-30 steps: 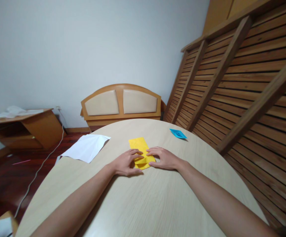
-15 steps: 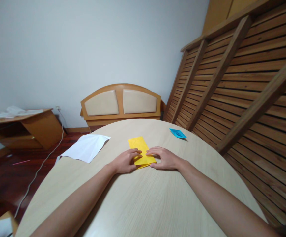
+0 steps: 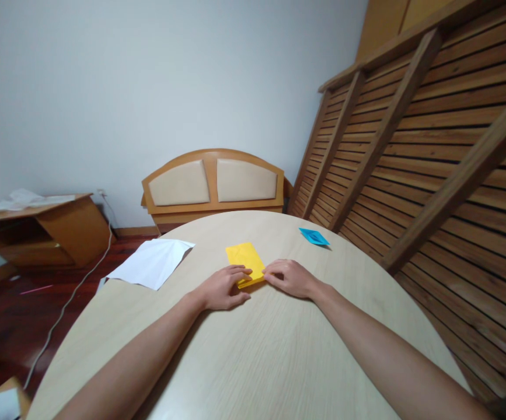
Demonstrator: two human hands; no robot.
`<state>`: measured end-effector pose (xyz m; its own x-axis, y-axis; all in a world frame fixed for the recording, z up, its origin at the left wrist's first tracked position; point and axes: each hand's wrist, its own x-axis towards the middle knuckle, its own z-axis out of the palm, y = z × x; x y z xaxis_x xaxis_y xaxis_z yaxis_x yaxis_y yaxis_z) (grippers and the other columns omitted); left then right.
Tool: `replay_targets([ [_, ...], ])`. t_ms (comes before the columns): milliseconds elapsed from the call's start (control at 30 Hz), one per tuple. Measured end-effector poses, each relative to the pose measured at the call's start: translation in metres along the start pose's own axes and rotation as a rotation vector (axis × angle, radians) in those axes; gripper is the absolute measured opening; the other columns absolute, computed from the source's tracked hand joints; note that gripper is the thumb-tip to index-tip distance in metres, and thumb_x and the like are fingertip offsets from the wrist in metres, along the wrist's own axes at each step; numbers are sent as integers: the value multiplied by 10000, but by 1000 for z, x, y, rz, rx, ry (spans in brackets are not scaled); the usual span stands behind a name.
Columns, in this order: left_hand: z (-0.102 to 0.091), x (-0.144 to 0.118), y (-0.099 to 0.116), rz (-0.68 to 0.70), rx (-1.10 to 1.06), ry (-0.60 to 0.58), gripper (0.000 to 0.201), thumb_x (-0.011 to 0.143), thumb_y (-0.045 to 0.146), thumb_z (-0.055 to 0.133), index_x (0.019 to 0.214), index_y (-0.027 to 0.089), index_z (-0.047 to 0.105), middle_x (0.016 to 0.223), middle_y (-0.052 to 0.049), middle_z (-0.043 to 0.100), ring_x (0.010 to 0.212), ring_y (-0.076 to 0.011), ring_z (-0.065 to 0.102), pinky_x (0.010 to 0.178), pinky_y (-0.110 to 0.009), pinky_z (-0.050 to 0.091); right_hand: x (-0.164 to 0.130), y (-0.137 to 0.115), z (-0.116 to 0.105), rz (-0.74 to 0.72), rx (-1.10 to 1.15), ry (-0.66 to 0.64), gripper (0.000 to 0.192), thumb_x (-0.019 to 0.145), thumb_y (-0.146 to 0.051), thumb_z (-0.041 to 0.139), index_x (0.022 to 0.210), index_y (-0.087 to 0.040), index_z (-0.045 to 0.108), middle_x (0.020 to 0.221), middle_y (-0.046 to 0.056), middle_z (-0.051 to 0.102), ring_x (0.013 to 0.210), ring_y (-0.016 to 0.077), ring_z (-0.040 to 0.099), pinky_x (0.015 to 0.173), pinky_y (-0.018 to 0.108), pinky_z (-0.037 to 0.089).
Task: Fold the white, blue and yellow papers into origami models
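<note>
A folded sheet of yellow paper (image 3: 245,255) lies on the pale round table (image 3: 253,356), in front of me. My left hand (image 3: 227,287) rests at its near left part, fingers stretched over the paper and thumb apart on the tabletop. At the near right corner, my right hand (image 3: 291,277) pinches the paper's edge between thumb and fingertips. The near edge shows a thin folded layer. Part of the left side is hidden under my left fingers.
A creased white sheet (image 3: 150,263) lies at the table's left edge. Toward the far right sits a blue folded paper piece (image 3: 315,237). Beyond stand a headboard (image 3: 213,153), a low cabinet (image 3: 78,224) at left and a slatted wooden panel (image 3: 366,157) at right.
The paper's near part has been folded under or in, so its near edge is now farther from me and the piece is shorter. My right thumb and fingers have closed on the corner.
</note>
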<state>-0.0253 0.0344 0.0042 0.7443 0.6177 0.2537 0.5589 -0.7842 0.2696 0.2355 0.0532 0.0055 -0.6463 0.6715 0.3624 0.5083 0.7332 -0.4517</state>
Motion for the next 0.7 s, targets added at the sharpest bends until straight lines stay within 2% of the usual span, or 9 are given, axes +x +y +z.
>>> replay_targets([
  [100, 5, 1, -4, -42, -33, 45, 375, 895, 250, 540, 1254, 188, 625, 1320, -97, 637, 1244, -233, 570, 1100, -391, 421, 0, 0, -1, 16, -27, -2, 305, 971, -378, 498, 922, -215, 751, 928, 68, 753, 885, 211, 669, 848, 348, 483],
  [167, 6, 2, -5, -63, -70, 65, 341, 915, 229, 497, 1220, 200, 647, 1284, -81, 661, 1210, -221, 594, 1072, -372, 444, 0, 0, -1, 26, -40, 10, 272, 946, -397, 545, 949, -210, 743, 939, 70, 744, 885, 213, 660, 840, 346, 479],
  [333, 1, 5, 1, -127, -188, 92, 305, 972, 283, 434, 1118, 210, 691, 1097, -62, 731, 983, -200, 670, 903, -318, 508, -1, -1, 0, 15, -60, -16, 299, 849, -424, 676, 1058, -211, 697, 983, 63, 721, 876, 221, 644, 802, 335, 482],
  [467, 1, 7, 4, -197, -240, 144, 323, 984, 336, 429, 989, 172, 707, 936, -64, 736, 804, -183, 646, 767, -284, 496, 1, 1, 2, 37, -43, -4, 236, 899, -376, 612, 1027, -199, 702, 988, 76, 720, 885, 227, 646, 801, 334, 486],
  [600, 5, 8, 2, -289, -263, 216, 391, 987, 394, 394, 848, 148, 665, 725, -43, 675, 636, -160, 575, 616, -266, 456, 3, 3, 5, 71, 59, 15, 247, 948, -348, 543, 1076, -210, 704, 1056, 75, 726, 939, 227, 655, 829, 328, 487],
  [700, 9, 8, 0, -326, -360, 278, 346, 973, 435, 424, 948, 155, 626, 813, -58, 693, 690, -171, 611, 615, -266, 476, 4, 5, 8, 116, 142, 24, 257, 958, -361, 525, 1034, -196, 707, 1030, 71, 735, 898, 219, 664, 802, 318, 490],
])
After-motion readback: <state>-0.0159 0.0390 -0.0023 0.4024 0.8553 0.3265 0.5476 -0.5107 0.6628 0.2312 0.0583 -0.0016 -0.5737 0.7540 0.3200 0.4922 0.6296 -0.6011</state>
